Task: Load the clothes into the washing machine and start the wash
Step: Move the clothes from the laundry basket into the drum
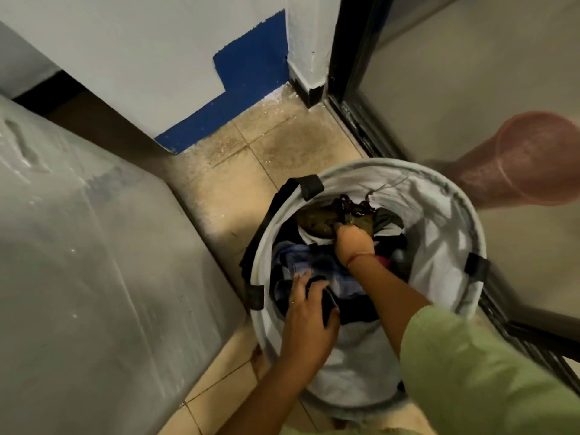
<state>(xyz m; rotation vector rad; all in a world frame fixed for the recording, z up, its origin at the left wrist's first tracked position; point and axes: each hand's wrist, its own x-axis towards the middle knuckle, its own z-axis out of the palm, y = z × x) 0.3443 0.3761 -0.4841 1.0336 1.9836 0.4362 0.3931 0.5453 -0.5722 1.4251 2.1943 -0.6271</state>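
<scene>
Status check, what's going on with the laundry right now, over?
Left hand grips dark garment. Right hand grips olive garment. Both in basket; nothing blocking.

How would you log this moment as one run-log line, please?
stage: gathering clothes; left hand: grips dark garment; right hand: grips olive garment; both inside laundry basket

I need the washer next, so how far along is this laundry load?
Barely begun. Done: nothing visibly loaded; the hamper holds a pile of clothes. In hand: the right hand grips an olive garment and the left hand holds a dark garment, both inside the hamper. Left: moving it all into the grey machine on the left, whose top shows no opening, then starting the wash.
</scene>
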